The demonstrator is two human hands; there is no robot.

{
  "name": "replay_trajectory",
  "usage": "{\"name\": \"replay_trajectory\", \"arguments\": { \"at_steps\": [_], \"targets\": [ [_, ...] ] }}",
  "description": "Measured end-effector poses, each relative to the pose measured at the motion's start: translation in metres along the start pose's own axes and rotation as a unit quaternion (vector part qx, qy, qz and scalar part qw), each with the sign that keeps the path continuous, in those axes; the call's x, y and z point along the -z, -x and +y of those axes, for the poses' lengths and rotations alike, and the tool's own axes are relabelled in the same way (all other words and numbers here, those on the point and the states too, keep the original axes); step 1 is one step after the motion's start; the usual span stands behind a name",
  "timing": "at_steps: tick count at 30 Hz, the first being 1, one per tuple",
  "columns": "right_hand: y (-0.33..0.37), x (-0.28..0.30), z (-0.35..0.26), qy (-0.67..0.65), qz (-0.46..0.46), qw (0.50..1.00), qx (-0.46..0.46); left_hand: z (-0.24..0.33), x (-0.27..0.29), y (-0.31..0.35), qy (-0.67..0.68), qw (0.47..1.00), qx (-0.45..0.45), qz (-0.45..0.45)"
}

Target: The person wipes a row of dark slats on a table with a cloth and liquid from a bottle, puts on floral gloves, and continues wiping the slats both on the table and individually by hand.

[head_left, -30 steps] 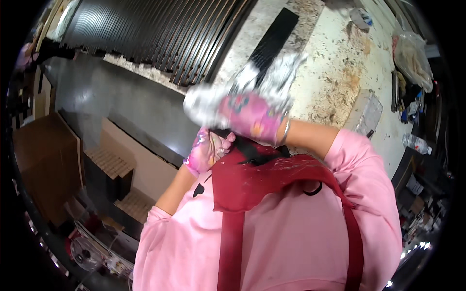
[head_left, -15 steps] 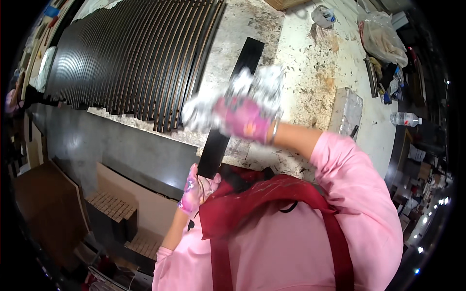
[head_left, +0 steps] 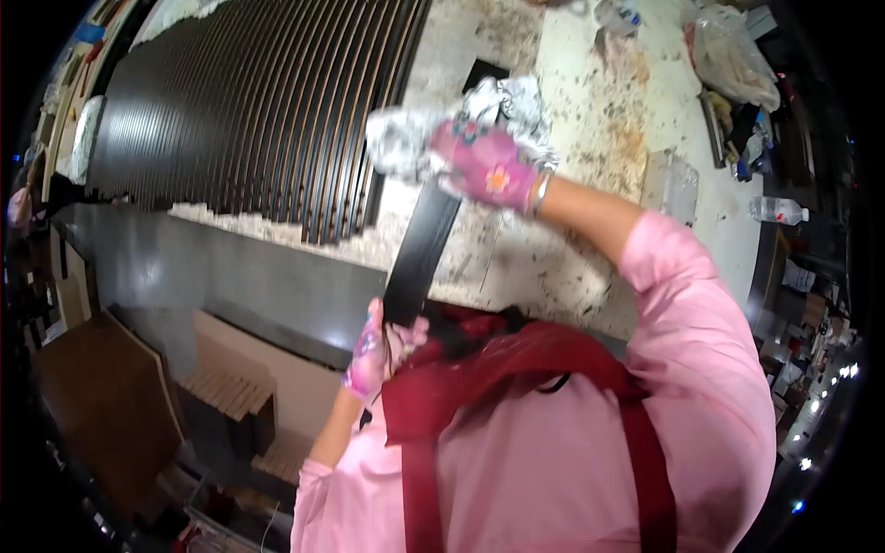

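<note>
A black flat board (head_left: 423, 249) slants away from me over the stained worktable. My left hand (head_left: 376, 352), in a pink flowered glove, grips its near end between thumb and fingers. Over the board's far half, my right hand (head_left: 487, 166), gloved alike, is closed on a crumpled white-and-grey cloth (head_left: 402, 143). The cloth lies across the board and hides part of it; the board's far tip shows beyond. To the left, a row of many similar black strips (head_left: 249, 111) lies side by side on the table.
At the back right of the worktable (head_left: 572, 240) are a roll of tape (head_left: 616, 17), a clear plastic bag (head_left: 733, 55), small tools (head_left: 733, 129) and a plastic bottle (head_left: 779, 211). A wrapped block (head_left: 671, 187) lies nearer. Stacked dark boards (head_left: 229, 405) stand low at the left.
My right hand has moved farther along the board with the cloth, away from me. My left hand still holds the near end. The view has shifted slightly.
</note>
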State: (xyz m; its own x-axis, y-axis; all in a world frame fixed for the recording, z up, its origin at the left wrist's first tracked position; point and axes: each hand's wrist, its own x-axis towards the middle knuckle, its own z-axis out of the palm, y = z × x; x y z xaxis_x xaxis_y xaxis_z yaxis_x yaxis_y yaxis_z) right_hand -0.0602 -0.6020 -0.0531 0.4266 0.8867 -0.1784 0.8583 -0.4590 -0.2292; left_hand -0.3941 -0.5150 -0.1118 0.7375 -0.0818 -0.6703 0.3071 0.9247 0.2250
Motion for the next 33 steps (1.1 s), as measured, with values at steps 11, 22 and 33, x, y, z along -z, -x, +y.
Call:
{"name": "replay_trajectory", "arguments": {
  "at_steps": [11, 22, 33],
  "targets": [
    [0.009, 0.002, 0.100, -0.284, 0.190, 0.919, -0.195, 0.047, -0.071, 0.002, -0.420, 0.854, -0.205, 0.226],
    [0.130, 0.049, 0.111, -0.704, 0.375, 0.572, -0.190, 0.044, -0.119, -0.043, -0.793, 0.501, -0.318, 0.136],
    [0.232, 0.085, 0.118, -0.603, 0.533, 0.570, -0.166, -0.036, -0.207, -0.105, -0.740, 0.636, -0.215, -0.040]
  ]
}}
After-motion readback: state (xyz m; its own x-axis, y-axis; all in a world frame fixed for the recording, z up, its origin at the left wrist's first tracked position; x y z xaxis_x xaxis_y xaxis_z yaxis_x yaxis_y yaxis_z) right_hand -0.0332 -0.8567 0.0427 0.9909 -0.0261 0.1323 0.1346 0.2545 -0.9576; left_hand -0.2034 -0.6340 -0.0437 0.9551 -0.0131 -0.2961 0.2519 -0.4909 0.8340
